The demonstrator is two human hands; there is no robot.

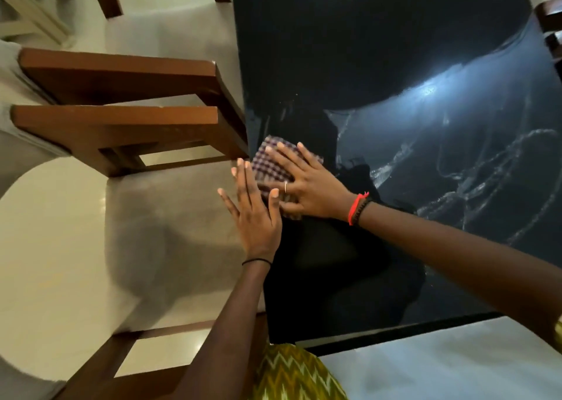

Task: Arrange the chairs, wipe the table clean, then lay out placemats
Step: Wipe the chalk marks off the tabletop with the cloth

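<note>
A glossy black rectangular table (380,50) fills the right of the view, and the task's wiping step is in hand on it. A small purple-and-white checked cloth (269,164) lies on the table at its left edge, about midway along that edge. The right hand (304,183) lies flat on the cloth with fingers spread and straight, pressing it down, not gripping it. The left hand (254,214) is also released, its fingers straight, set at the same table edge just beside the cloth; its thumb seems to touch the cloth, and whether it is catching crumbs I cannot tell.

Pale wet streaks (474,162) curve across the right half of the table, so that part looks already wiped. The far end of the table shows no streaks and likely remains to be done.

A brown wooden chair with a cream seat (121,74) stands against the table's left edge, with another (127,348) nearer the table's near corner; both seem pushed in, so the chairs look arranged on this side. No placemats show anywhere, so laying them out is still left
</note>
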